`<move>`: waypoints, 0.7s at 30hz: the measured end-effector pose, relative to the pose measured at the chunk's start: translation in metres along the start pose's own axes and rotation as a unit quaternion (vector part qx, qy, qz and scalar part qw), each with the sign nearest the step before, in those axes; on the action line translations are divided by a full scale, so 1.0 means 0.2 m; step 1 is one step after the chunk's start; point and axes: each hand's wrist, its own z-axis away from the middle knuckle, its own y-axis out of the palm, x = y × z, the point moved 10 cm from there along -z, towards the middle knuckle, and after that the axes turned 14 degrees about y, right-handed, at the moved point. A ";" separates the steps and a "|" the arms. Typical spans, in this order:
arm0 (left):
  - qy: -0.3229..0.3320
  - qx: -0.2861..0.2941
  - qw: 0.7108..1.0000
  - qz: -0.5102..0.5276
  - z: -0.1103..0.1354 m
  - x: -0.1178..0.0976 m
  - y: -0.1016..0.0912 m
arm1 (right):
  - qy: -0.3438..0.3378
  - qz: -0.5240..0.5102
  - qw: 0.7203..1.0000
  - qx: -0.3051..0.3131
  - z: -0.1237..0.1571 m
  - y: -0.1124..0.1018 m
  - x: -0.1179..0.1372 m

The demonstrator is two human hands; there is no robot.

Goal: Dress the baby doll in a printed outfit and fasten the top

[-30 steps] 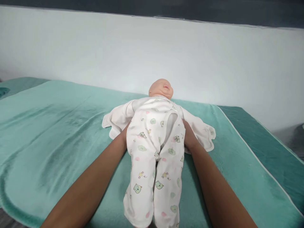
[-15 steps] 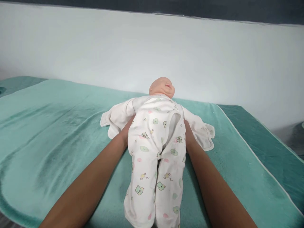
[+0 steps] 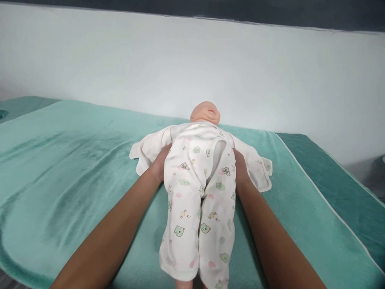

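A baby doll [image 3: 205, 112] lies on its back on a green blanket [image 3: 99, 164], head away from me. It wears white printed trousers [image 3: 188, 180] that reach up over its chest, and a white top [image 3: 156, 142] with the sleeves spread to both sides. My left hand [image 3: 164, 160] is pressed against the doll's left-of-view side, under the edge of the clothing. At the opposite side, my right hand [image 3: 240, 166] grips in the same way. The fingers of both hands are hidden behind the doll's body. Bare feet [image 3: 183, 284] show below the trouser hems.
A white wall [image 3: 192, 68] rises behind the blanket, with a dark band [image 3: 192, 9] along its top. Darker green cloth [image 3: 327, 176] lies beyond the blanket's pale edge on the right. A dark object [image 3: 375, 174], blurred, is at the far right.
The trouser hems have shifted up, and bare feet now show below them. The doll's head sits slightly lower in view. My hands stay at its sides, with more of them showing.
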 end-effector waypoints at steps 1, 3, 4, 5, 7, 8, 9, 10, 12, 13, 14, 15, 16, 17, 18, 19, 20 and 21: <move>-0.025 0.005 1.000 0.017 0.00 0.02 0.01 | 0.008 -0.007 1.000 -0.007 0.00 -0.01 -0.01; -0.054 0.009 0.997 0.050 0.01 0.03 0.01 | 0.027 -0.017 0.999 -0.021 -0.01 -0.03 -0.03; -0.051 0.007 0.997 0.057 0.00 0.02 0.00 | 0.038 -0.021 0.999 -0.031 -0.02 -0.05 -0.05; -0.050 0.006 0.997 0.061 0.00 0.02 -0.01 | 0.048 -0.026 0.998 -0.043 -0.02 -0.06 -0.06; -0.042 0.007 0.998 0.048 -0.02 0.01 -0.03 | 0.062 -0.040 0.995 -0.068 -0.03 -0.10 -0.08; -0.032 0.004 0.999 0.031 -0.02 0.00 -0.04 | 0.066 -0.051 0.994 -0.075 -0.04 -0.11 -0.08; -0.019 -0.002 1.000 0.009 -0.03 -0.01 -0.06 | 0.067 -0.058 0.993 -0.081 -0.04 -0.11 -0.09; -0.004 -0.013 1.000 -0.018 -0.04 -0.02 -0.08 | 0.064 -0.059 0.993 -0.085 -0.04 -0.12 -0.08; 0.037 -0.049 0.995 -0.084 -0.04 -0.06 -0.14 | 0.046 -0.037 0.993 -0.100 -0.03 -0.13 -0.06; 0.061 -0.067 0.988 -0.122 -0.04 -0.08 -0.16 | 0.031 -0.020 0.993 -0.110 -0.03 -0.13 -0.04; 0.085 -0.081 0.980 -0.160 -0.04 -0.11 -0.18 | 0.016 -0.005 0.993 -0.120 -0.02 -0.14 -0.02; 0.111 -0.090 0.970 -0.197 -0.04 -0.14 -0.19 | 0.001 0.001 0.992 -0.129 -0.01 -0.14 0.00; 0.136 -0.095 0.959 -0.229 -0.03 -0.17 -0.19 | -0.012 -0.001 0.991 -0.133 -0.01 -0.14 0.01; 0.158 -0.097 0.949 -0.254 -0.03 -0.20 -0.19 | -0.022 -0.010 0.990 -0.135 0.00 -0.15 0.02; 0.175 -0.098 0.941 -0.272 -0.03 -0.23 -0.18 | -0.033 -0.020 0.990 -0.137 0.00 -0.15 0.03; 0.188 -0.099 0.936 -0.282 -0.02 -0.24 -0.18 | -0.045 -0.025 0.989 -0.138 0.01 -0.15 0.04; 0.197 -0.100 0.932 -0.288 -0.02 -0.26 -0.17 | -0.059 -0.022 0.989 -0.136 0.02 -0.14 0.05; 0.202 -0.099 0.930 -0.291 -0.02 -0.27 -0.16 | -0.071 -0.012 0.989 -0.129 0.02 -0.13 0.07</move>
